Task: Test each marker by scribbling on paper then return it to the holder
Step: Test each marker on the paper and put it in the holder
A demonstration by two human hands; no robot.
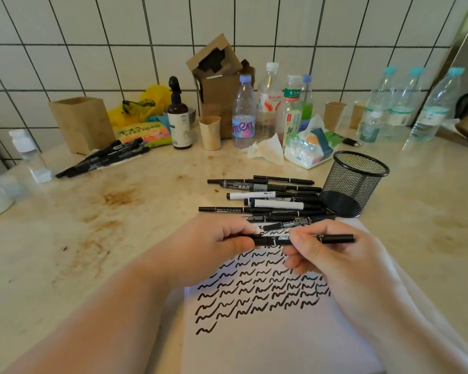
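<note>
Both hands hold one black marker (335, 238) level above the white paper (268, 344). My left hand (216, 242) grips its left end, where the cap sits, and my right hand (333, 255) pinches its middle. Rows of black scribbles (257, 290) cover the upper part of the paper. A pile of several black and white markers (268, 201) lies just beyond the paper. The black mesh holder (354, 182) stands upright to the right of the pile; I see no markers in it.
More black markers (106, 156) lie at the back left by a brown box (81, 122). Bottles (243, 112), paper cups (210, 132), a spray bottle (179, 117), tissues (308, 147) and more water bottles (400, 103) line the tiled wall.
</note>
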